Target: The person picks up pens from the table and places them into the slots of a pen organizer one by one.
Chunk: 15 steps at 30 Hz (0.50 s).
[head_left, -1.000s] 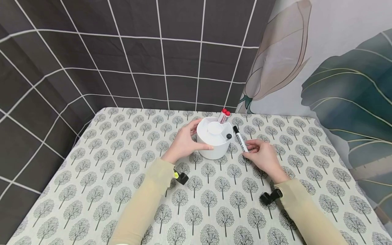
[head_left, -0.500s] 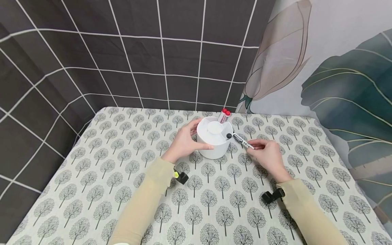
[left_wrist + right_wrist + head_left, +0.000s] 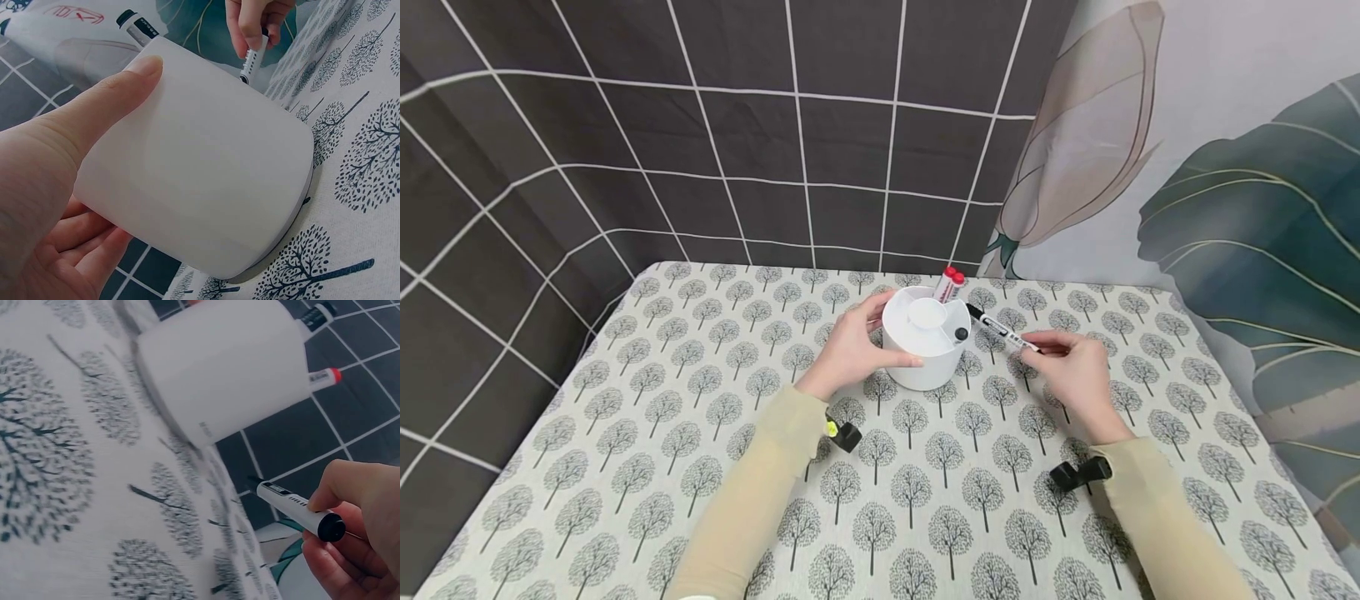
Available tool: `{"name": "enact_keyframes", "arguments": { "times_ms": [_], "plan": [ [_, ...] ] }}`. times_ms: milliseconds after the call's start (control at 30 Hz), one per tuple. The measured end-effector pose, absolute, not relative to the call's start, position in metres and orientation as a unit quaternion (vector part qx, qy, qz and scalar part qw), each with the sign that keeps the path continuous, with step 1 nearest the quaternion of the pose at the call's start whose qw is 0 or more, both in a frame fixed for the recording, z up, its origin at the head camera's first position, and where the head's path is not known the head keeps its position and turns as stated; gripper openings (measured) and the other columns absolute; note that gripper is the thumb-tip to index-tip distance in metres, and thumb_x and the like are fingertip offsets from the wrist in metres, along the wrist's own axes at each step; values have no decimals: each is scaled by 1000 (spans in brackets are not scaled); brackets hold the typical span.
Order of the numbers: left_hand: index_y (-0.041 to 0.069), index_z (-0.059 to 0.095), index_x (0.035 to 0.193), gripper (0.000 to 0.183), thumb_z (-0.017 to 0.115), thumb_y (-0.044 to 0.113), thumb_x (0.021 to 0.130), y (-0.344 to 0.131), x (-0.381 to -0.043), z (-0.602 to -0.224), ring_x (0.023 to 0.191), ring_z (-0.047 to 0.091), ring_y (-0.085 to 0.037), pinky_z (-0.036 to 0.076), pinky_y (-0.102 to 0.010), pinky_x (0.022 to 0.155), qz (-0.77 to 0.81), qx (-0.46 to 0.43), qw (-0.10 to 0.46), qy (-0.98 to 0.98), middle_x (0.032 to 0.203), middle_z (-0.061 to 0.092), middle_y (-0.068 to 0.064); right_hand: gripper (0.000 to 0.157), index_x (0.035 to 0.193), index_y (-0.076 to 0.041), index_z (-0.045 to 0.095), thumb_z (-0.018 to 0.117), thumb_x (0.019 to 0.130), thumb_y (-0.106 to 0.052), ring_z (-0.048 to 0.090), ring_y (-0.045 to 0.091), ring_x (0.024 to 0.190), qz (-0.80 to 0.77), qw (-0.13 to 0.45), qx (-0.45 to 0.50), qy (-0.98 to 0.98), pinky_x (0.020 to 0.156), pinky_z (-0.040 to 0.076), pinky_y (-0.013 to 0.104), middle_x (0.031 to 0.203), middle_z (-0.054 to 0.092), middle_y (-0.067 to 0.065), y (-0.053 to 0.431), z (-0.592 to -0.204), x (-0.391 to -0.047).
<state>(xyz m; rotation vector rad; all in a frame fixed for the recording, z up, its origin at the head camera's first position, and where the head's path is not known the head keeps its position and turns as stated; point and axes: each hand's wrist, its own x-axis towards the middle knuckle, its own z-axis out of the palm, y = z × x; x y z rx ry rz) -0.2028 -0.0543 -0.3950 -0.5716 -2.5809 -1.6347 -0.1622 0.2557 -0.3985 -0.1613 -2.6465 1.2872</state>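
A white round pen holder (image 3: 925, 372) stands upright on the table in the head view. My left hand (image 3: 852, 348) holds it from the left, with the thumb across its near side and the other fingers behind it. Two red-capped markers (image 3: 949, 286) stick up at its back, and a black-capped marker (image 3: 961, 334) sits at its right side. To the right, my right hand (image 3: 1067, 372) pinches a white marker (image 3: 1002, 331) by its rear end. That marker's black cap points toward the holder's rim; in the right wrist view the marker (image 3: 294, 508) appears apart from the holder.
The table is covered by a pale cloth (image 3: 910, 517) printed with trees. Behind it hangs a dark curtain (image 3: 842, 142) with a white grid. A flower-patterned curtain (image 3: 1097, 167) borders the right side.
My right hand has shifted right, now holding the marker nearer its rear end. The marker has turned from steep to more slanted, its cap end toward the holder. The left hand and holder stay put.
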Motion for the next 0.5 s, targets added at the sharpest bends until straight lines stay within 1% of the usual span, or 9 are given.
{"name": "enact_keyframes", "arguments": {
  "times_ms": [167, 300, 500],
  "plan": [
    [22, 42, 139, 107, 89, 52, 47, -54, -203, -396, 116, 49, -9, 40, -29, 99, -523, -182, 16, -832, 131, 48, 12, 23, 100, -13, 72, 73, 77, -17, 62, 13, 76, 438, 117, -63, -889, 61, 52, 17, 95, 68, 5, 261, -390, -164],
    [20, 42, 140, 109, 88, 52, 47, -54, -203, -396, 116, 49, -10, 40, -30, 99, -521, -182, 15, -834, 131, 48, 12, 21, 99, -13, 73, 73, 78, -17, 61, 11, 75, 437, 138, -69, -886, 60, 52, 16, 95, 67, 5, 264, -381, -164],
    [20, 42, 140, 108, 88, 52, 47, -55, -204, -396, 115, 49, -9, 41, -28, 98, -522, -185, 17, -832, 131, 49, 12, 22, 99, -12, 73, 74, 79, -21, 60, 11, 74, 458, 161, -80, -871, 58, 50, 14, 92, 66, 2, 266, -367, -162]
  ]
}}
